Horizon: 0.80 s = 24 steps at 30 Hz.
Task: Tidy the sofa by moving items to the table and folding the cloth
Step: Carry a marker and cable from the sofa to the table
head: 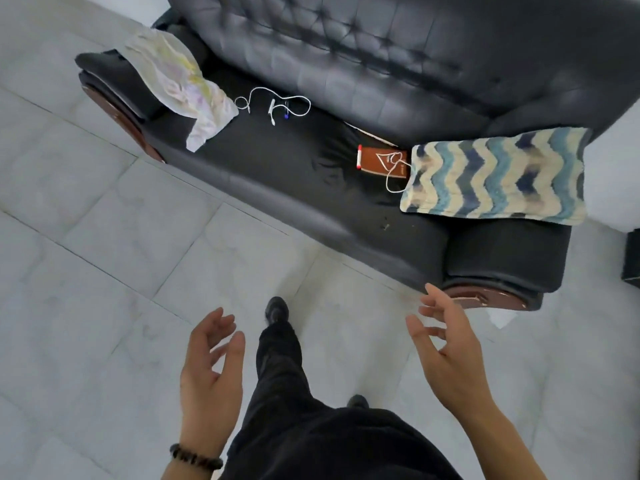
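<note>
Left hand: low and left of the legs, palm turned inward, fingers spread and loosely curved, holding nothing; bead bracelet on the wrist.
Right hand: level with the left and well apart from it, fingers splayed and relaxed, also holding nothing.
Legs: between the hands, in dark trousers, one shoe forward on the pale tiled floor.
Sofa: black and tufted, ahead of both hands; its near arm ends just beyond the right fingertips.
Cloth: pale and crumpled, far ahead and to the left of the left hand, draped from the far arm onto the seat.
Cable: white, looped on the seat just right of the cloth, ahead of the left hand; a blue-tipped pen lies against it.
Book: brown, on the seat ahead, nearer the right hand; a red marker lies along its left edge, and a white cord loops over it.
Throw: blue-and-cream chevron, ahead of the right hand, flat over the near arm, touching the cord.
</note>
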Available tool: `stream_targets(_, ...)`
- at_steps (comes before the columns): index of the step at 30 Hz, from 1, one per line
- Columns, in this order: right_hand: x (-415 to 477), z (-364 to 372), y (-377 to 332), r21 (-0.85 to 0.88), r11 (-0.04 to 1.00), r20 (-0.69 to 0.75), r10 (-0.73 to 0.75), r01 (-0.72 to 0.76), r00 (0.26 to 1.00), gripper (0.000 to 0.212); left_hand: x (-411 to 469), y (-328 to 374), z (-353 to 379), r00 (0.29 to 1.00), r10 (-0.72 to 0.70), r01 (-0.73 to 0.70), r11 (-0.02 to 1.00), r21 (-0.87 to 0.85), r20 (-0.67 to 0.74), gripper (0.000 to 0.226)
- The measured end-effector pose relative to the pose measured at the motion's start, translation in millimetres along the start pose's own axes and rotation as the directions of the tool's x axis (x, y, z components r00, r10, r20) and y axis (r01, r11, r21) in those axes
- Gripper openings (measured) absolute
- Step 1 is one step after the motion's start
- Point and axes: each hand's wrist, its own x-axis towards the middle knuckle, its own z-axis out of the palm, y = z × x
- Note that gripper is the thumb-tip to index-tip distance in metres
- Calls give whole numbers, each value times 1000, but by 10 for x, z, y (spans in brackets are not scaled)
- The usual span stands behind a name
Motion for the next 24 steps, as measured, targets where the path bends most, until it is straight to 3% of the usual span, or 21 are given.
stream_targets(8,1284,322,-744,87,989,-202,131,-116,971,47,2105,787,193,994,64,-69,996,51,89,28)
stream_targets(14,2102,402,-824,151,965,-305,252,-215,918,47,3187,1233,783,968,128,-155,981,113,216,28)
stream_targets(24,3971,474,-585,243,922,-266,363,-302,893,47,4559,1885,2363,909,150,-237,954,186,388,31)
